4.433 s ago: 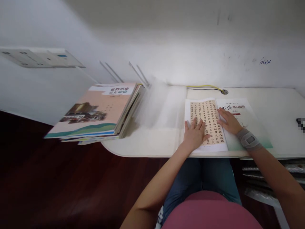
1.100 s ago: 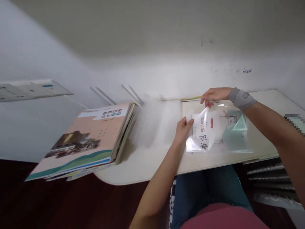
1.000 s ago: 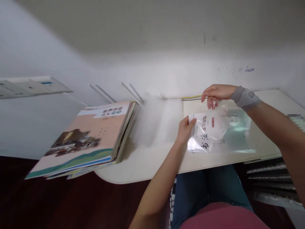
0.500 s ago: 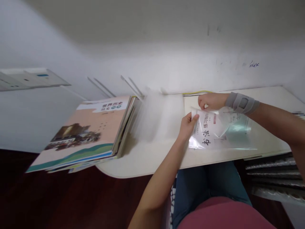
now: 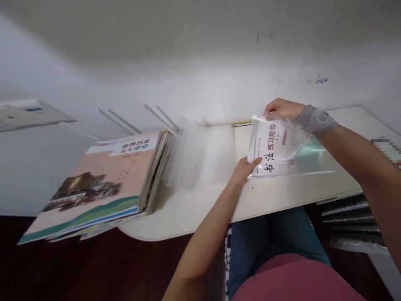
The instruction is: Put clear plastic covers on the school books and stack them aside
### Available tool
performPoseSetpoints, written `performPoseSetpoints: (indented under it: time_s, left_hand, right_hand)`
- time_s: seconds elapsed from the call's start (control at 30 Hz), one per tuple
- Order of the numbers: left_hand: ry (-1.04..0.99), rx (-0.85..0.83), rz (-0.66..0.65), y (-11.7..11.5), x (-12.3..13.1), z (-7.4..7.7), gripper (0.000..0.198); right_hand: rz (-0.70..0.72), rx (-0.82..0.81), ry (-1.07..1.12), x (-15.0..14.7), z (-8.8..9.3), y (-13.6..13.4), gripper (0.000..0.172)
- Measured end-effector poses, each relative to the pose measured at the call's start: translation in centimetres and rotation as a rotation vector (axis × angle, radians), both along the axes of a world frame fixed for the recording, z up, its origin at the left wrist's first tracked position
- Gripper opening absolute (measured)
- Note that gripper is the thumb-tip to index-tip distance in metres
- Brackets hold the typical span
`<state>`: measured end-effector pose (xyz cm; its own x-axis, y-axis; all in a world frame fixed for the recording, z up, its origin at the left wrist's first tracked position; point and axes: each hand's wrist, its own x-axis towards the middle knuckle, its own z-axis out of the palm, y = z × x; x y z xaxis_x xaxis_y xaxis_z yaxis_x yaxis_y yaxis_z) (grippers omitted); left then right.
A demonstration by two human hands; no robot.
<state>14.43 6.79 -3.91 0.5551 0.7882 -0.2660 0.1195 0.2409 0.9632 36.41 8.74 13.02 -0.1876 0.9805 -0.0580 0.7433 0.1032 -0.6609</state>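
Calligraphy workbook (image 5: 271, 146) tilted up off the worktop (image 5: 203, 200), wrapped in a clear plastic cover (image 5: 311, 161); pinched at the near left corner by the left hand (image 5: 242, 171), gripped along the far edge by the right hand (image 5: 280, 109); seemingly mid-fitting of the cover; probably needing next a gentle, even pull to seat the film squarely, without creasing.

Scuffed white painted wall (image 5: 200, 71) with faint blue pen scribbles (image 5: 321, 80), cream rounded-edge desk (image 5: 200, 202) against it, dark reddish-brown floor (image 5: 78, 271) below, soft even light
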Motion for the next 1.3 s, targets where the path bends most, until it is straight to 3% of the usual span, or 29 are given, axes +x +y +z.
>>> performPoseSetpoints:
  time_s: [0.1,0.17,0.23,0.3,0.4,0.47,0.53,0.6,0.7,0.77,0.83,0.93,1.03,1.2,1.3]
  left_hand:
    - [0.053,0.140,0.136,-0.2,-0.3,0.4,0.062]
    - [0.121,0.419,0.372,-0.4,-0.6,0.9,0.073]
    - [0.222,0.752,0.516,-1.1,-0.4,1.2,0.075]
    - [0.363,1.028,0.367,-1.9,0.6,1.1,0.068]
    - [0.618,1.189,-0.143,-2.7,2.7,0.3,0.060]
    - [0.798,1.128,-0.348,-2.2,3.4,-0.3,0.062]
    - [0.944,1.028,-0.345,-1.0,2.8,-0.7,0.066]
    - [1.011,0.982,-0.209,0.5,1.6,-0.6,0.070]
    - [0.974,1.006,-0.025,1.6,0.8,0.2,0.066]
    - [0.926,1.054,-0.025,1.4,1.9,0.7,0.062]
    - [0.896,1.107,-0.112,0.6,3.8,0.9,0.062]
    - [0.912,1.120,-0.322,-0.9,6.2,0.4,0.068]
    - [0.983,1.101,-0.449,-2.5,5.4,-0.5,0.067]
    - [1.003,1.111,-0.455,-3.9,1.4,-0.2,0.067]
    - [0.999,1.132,-0.343,-3.4,2.3,0.4,0.070]
  right_hand:
    - [-0.243,0.329,-0.076,1.6,1.2,-0.8,0.019]
    - [-0.433,0.608,-0.135,2.3,1.3,-2.7,0.026]
    - [-0.490,0.788,-0.219,2.0,-0.3,-5.5,0.033]
    - [-0.258,0.743,-0.360,1.0,-4.0,-8.3,0.038]
    - [0.088,0.520,-0.561,0.3,-11.3,-11.0,0.049]
    - [0.111,0.340,-0.631,1.5,-15.3,-11.8,0.054]
    - [-0.026,0.218,-0.651,4.1,-17.4,-12.3,0.055]
    - [-0.241,0.228,-0.649,7.5,-17.6,-12.7,0.053]
    - [-0.530,0.380,-0.542,11.9,-16.3,-12.8,0.050]
    - [-0.682,0.395,-0.427,13.5,-15.4,-12.2,0.049]
    - [-0.781,0.273,-0.337,13.9,-15.2,-11.4,0.050]
    - [-0.832,0.119,-0.301,12.9,-15.9,-10.5,0.051]
    - [-0.809,0.118,-0.343,11.4,-17.0,-11.0,0.051]
    - [-0.693,0.079,-0.426,10.5,-16.9,-12.4,0.050]
    - [-0.703,0.233,-0.429,9.7,-15.8,-11.7,0.050]
